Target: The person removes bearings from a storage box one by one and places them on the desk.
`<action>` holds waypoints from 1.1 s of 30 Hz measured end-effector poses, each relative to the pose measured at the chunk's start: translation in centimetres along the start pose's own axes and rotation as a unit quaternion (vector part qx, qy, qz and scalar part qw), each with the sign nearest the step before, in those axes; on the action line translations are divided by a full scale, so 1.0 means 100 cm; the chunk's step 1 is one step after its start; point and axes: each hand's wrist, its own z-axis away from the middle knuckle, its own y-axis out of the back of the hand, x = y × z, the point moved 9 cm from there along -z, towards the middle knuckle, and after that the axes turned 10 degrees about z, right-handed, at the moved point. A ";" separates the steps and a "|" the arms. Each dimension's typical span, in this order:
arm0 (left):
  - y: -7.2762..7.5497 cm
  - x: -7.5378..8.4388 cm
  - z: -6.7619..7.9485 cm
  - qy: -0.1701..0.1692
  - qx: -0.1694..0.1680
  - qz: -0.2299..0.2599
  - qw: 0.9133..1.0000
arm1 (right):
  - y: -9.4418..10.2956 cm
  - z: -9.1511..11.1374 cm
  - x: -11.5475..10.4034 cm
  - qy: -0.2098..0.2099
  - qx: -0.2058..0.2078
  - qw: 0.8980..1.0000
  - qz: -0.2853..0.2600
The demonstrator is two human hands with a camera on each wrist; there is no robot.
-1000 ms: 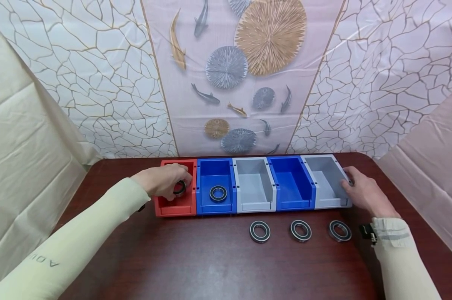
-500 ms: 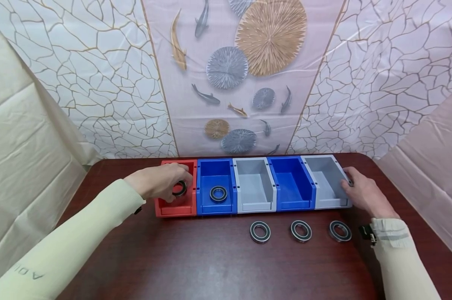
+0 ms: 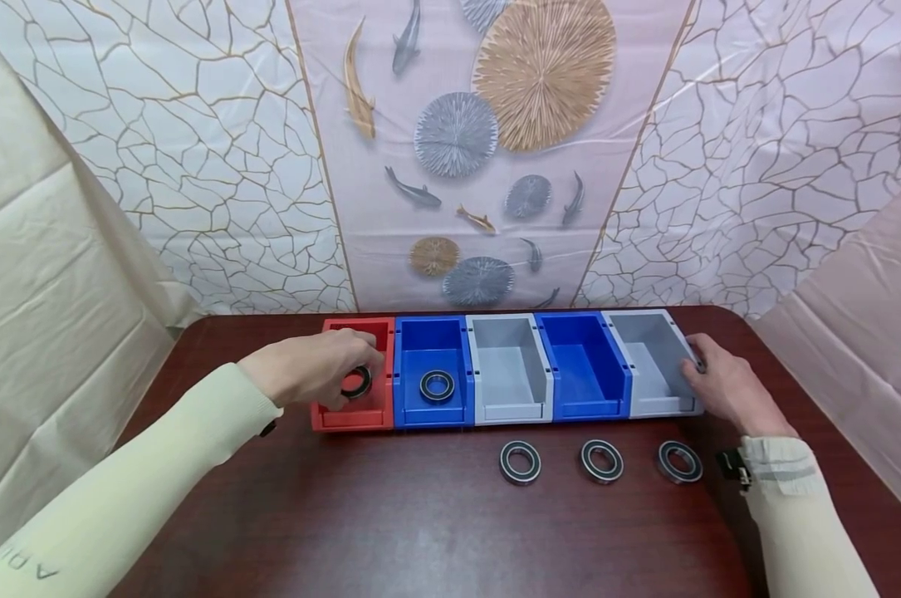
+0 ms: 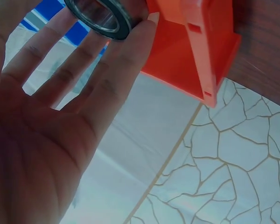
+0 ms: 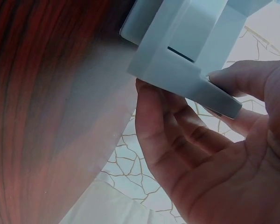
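My left hand [image 3: 315,364] reaches over the red bin [image 3: 355,420] at the row's left end and pinches a ball bearing [image 3: 357,382] between thumb and fingers. In the left wrist view the bearing [image 4: 101,17] shows its dark ring at the fingertips, beside the red wall; the thumb's contact is cut off at the frame edge. My right hand [image 3: 734,384] grips the side wall of the light grey bin [image 3: 648,365] at the right end. Its thumb lies on one side of the grey wall [image 5: 219,98] and its fingers on the other, in the right wrist view.
A second bearing [image 3: 437,386] lies flat in the left blue bin [image 3: 433,415]. A grey bin [image 3: 511,413] and another blue bin [image 3: 590,408] complete the joined row. Three bearings, left [image 3: 521,463], middle [image 3: 602,461] and right [image 3: 678,462], lie on the dark wood table [image 3: 435,531].
My left hand and forearm have shifted slightly left and toward me, and the pinched bearing has come slightly nearer the red bin's front. The right hand keeps its grip on the grey bin.
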 end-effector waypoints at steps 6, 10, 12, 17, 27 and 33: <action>0.001 0.009 0.007 -0.017 0.012 -0.005 1.000 | 0.001 0.001 0.002 0.000 0.005 1.000 0.000; 0.003 0.012 0.010 -0.017 0.015 -0.005 1.000 | 0.002 0.002 0.004 0.000 0.008 1.000 0.002; 0.002 0.013 0.011 -0.013 0.014 -0.003 1.000 | 0.001 0.002 0.005 0.000 0.008 1.000 0.003; 0.000 0.012 0.017 -0.007 0.018 0.005 1.000 | 0.001 0.001 0.003 0.000 0.009 1.000 0.003; -0.008 0.017 0.030 -0.029 0.030 0.012 0.999 | 0.001 0.001 0.000 -0.005 0.006 1.000 -0.002; -0.009 0.025 0.042 -0.052 0.052 0.001 0.997 | -0.001 0.002 0.000 -0.006 -0.002 1.000 -0.002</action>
